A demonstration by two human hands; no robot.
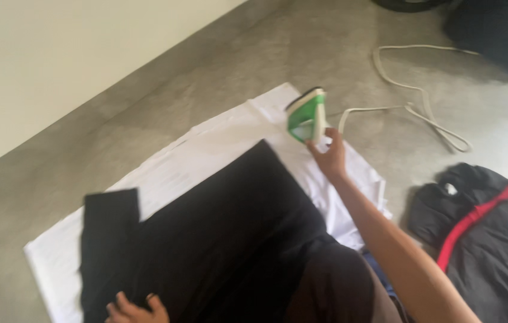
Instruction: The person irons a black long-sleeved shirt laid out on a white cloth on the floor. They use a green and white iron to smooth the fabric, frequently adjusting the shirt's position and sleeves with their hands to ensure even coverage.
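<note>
Two hands are at work: the right hand (328, 157) reaches far out, fingers closing on the handle of a green-and-white iron (306, 115) standing on its heel at the far edge of a white sheet (206, 157). The left hand (137, 310) lies flat, fingers spread, on the near edge of a black garment (224, 233). A loose grip could tip the iron onto the cloth; its cord (421, 107) loops across the grey concrete floor (176, 78), right of a pale wall (57, 54).

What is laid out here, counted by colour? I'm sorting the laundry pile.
Black: 2, flat black garment, crumpled black garment with red stripe
White: 2, white cloth sheet, white power cord
Green: 1, green and white iron
Total: 5
</note>
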